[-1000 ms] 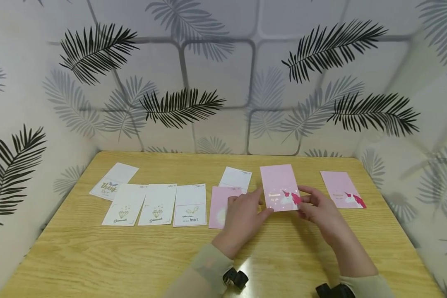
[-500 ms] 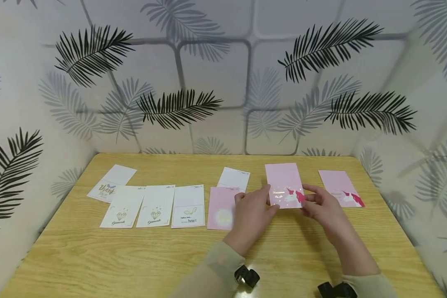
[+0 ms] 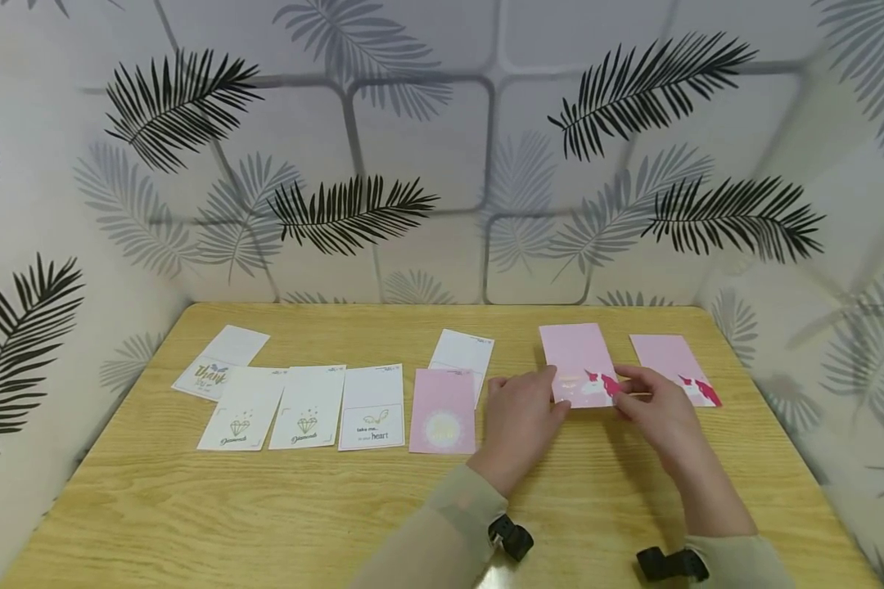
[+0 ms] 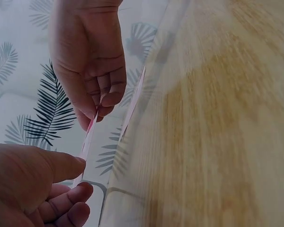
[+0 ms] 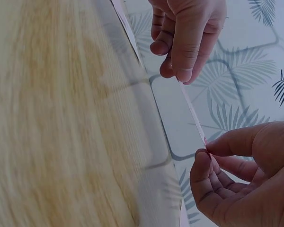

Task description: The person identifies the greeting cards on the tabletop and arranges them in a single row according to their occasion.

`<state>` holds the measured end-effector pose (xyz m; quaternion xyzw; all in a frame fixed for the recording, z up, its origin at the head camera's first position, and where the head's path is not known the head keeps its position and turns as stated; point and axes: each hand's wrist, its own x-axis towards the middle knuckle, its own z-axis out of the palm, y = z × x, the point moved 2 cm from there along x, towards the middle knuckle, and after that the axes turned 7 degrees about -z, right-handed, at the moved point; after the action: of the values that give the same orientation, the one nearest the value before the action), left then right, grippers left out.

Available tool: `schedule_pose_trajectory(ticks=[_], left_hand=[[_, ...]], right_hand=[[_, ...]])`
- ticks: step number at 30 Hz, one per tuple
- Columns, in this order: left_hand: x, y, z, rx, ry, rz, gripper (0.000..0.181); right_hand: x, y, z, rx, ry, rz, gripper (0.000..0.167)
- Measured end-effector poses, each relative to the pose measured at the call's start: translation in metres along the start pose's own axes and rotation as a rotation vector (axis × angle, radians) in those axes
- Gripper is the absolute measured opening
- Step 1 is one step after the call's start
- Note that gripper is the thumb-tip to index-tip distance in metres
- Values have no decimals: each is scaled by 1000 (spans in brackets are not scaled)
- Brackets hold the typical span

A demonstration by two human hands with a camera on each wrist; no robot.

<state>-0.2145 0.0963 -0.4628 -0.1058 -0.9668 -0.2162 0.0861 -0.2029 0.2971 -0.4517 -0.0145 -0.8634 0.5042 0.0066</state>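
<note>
A pink unicorn card [image 3: 578, 352] is held up above the table between both hands. My left hand [image 3: 523, 421] pinches its lower left edge between thumb and fingers. At the opposite corner, by the red unicorn print, my right hand [image 3: 659, 413] pinches it. Both wrist views show the card nearly edge-on, as a thin pink strip [image 5: 194, 109] off the tabletop. Just right of the right hand lies a second pink unicorn card [image 3: 666, 360], partly covered by the fingers. Left of the left hand is a pink card with a pale round design [image 3: 444, 409].
That round-design card overlaps a white card [image 3: 464, 348] behind it. Farther left lie a "take me" heart card [image 3: 372, 388], two white diamond cards [image 3: 309, 401] and a "Thank you" card [image 3: 228, 348]. A leaf-patterned wall [image 3: 427, 147] closes off the wooden table's [image 3: 228, 515] back.
Both hands have carried the pink unicorn card to the right, toward the other unicorn card. More of the round-design card is uncovered as the left hand moves off it.
</note>
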Motion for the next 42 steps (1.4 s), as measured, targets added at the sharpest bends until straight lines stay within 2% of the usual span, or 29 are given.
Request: schedule_pose_trajectory(ticks=[4,12,16,22,31,37,42], left_hand=[[4,7,5,47,-3,-1,27],[15,14,17,88,-62,-26,39],[20,19,23,125,-89,-26,40],[26,27,28,172,-96,-10,36],[33,36,33,180,-120,-10,39],[37,40,40,204,-144,-16,36],[40,44,42,214,-157,-18,35]], right_hand=[[3,5,-6,-72,15,-29,49],[9,13,-13,-140,11,-32,50],[12,17,-17,-172,8,-31,49],[15,19,-23,-235,6,-24,48],[20,23,-29,-318,1,-20,41],[23,26,-32,-347,3,-55,30],[25,27,-33,-382,-14,-62,29]])
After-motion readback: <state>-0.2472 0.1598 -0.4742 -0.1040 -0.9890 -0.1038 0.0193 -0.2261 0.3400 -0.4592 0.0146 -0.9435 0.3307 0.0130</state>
